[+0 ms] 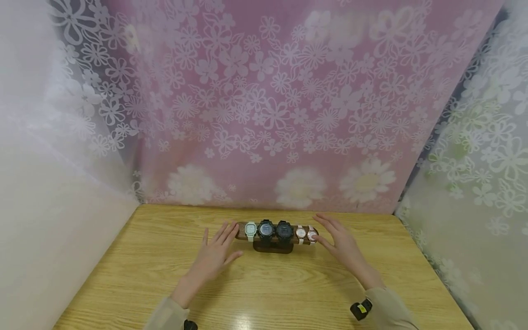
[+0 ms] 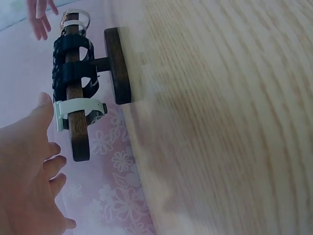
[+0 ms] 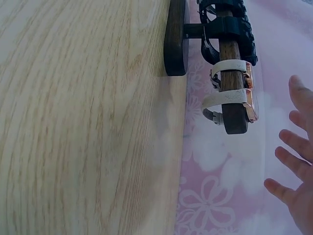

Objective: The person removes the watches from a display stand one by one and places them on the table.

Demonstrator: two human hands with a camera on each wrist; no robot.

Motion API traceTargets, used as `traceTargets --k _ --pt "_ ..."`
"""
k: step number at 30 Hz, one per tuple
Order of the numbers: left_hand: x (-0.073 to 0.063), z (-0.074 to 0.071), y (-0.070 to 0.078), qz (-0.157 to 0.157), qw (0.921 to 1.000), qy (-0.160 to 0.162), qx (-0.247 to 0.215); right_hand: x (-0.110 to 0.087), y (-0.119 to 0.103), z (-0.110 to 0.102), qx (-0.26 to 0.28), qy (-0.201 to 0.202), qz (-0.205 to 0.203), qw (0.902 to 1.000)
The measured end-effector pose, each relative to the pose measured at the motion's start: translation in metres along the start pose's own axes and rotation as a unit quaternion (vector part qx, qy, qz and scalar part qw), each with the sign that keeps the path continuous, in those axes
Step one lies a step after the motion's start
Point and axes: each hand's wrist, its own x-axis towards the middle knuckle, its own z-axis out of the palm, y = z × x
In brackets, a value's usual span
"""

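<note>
A dark wooden watch stand (image 1: 273, 248) carries several watches along its bar. From left to right are a mint-green watch (image 1: 250, 231), two chunky black watches (image 1: 284, 230) and two small white-strapped, rose-gold watches (image 1: 301, 233). My left hand (image 1: 212, 256) is spread beside the bar's left end, its thumb near the mint-green watch in the left wrist view. Around the opposite end, my right hand (image 1: 342, 245) has its fingers extended and apart, closest to the white-strapped watches. Neither hand grips anything; the right wrist view shows a gap between that hand and the bar.
The stand sits toward the back of a wood-grain table (image 1: 264, 293). Behind it hangs a pink floral sheet (image 1: 264, 114), with a pale sheet (image 1: 62, 206) at the left and a floral one (image 1: 474, 206) at the right. Dark devices (image 1: 361, 309) are worn at the wrists.
</note>
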Motion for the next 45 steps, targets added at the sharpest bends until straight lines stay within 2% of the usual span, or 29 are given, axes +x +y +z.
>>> traceTargets --k 6,15,27,31,40,45 --pt "0.003 0.004 0.004 0.002 0.9999 -0.009 0.013 0.0 0.002 0.005 0.02 -0.031 0.021 0.9991" --pt "0.004 0.009 0.005 -0.013 0.9999 0.005 0.009 -0.001 0.006 0.01 0.033 -0.054 0.034 0.9974" --pt "0.005 0.009 0.001 -0.013 0.9999 -0.003 0.008 0.0 0.009 0.017 0.025 -0.053 -0.003 0.9982" --pt "0.005 0.008 0.001 -0.008 1.0 0.0 0.003 -0.002 0.013 0.021 0.023 -0.059 -0.004 0.998" --pt "0.006 0.007 0.004 -0.018 0.9997 -0.012 -0.004 -0.005 0.02 0.027 -0.002 -0.039 -0.026 0.9989" --pt "0.006 0.005 0.005 -0.02 0.9996 -0.011 -0.013 -0.004 0.021 0.026 -0.011 -0.042 -0.037 0.9984"
